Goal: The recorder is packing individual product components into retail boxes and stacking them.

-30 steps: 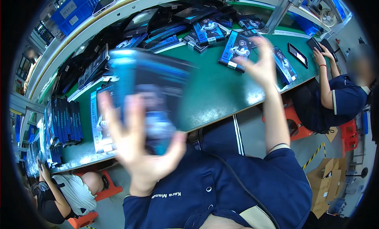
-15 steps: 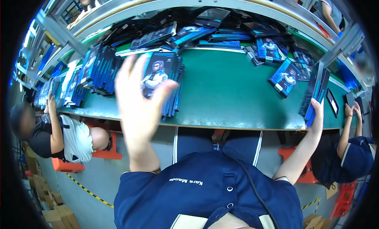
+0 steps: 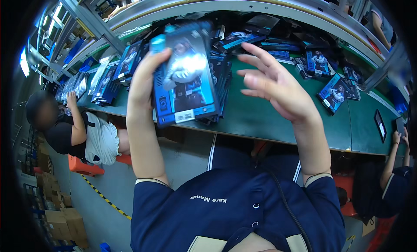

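My left hand [image 3: 147,76] is closed on the left edge of a flat black-and-blue box [image 3: 186,89] with a printed figure on its front. The box is raised and tilted above the table, its top blurred; whether more than one is held I cannot tell. Behind it, a stack of similar boxes [image 3: 223,78] stands partly hidden on the green table [image 3: 269,126]. To the right, my right hand [image 3: 284,91] hangs over the table with its fingers spread and nothing in them.
A heap of boxes [image 3: 260,24] lies along the back under a metal shelf [image 3: 243,5]. Loose boxes [image 3: 333,94] lie at the right, near a black tray-like piece [image 3: 380,125]. Other boxes [image 3: 129,61] stand in rows at the left. Co-workers sit on both sides.
My right hand has let go of the boxes it held upright at the right and moved left, opening. My left hand, open before, now grips a box. The view has shifted a little.
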Action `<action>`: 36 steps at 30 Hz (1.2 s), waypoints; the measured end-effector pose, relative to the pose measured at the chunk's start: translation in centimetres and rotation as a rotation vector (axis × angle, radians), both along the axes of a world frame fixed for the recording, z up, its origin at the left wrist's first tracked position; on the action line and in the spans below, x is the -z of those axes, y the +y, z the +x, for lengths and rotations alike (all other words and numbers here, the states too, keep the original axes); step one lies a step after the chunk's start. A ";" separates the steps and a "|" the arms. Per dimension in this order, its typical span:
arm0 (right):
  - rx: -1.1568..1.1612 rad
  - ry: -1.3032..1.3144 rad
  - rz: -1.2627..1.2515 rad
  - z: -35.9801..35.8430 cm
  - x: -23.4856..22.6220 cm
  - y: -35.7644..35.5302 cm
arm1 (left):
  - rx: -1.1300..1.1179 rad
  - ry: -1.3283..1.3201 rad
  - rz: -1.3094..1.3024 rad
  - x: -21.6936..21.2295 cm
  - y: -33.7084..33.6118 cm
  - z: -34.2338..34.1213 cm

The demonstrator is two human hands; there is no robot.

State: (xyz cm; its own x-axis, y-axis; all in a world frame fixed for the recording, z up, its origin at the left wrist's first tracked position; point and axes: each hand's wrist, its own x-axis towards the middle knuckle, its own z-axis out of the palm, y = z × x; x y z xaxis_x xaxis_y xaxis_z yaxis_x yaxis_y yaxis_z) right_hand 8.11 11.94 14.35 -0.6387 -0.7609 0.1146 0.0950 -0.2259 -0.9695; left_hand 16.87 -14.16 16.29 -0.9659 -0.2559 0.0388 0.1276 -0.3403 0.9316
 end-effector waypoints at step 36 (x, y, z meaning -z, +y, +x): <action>-0.070 -0.424 0.306 -1.9 9.3 -39.4 | -0.773 -0.405 -1.535 7.9 -29.1 4.9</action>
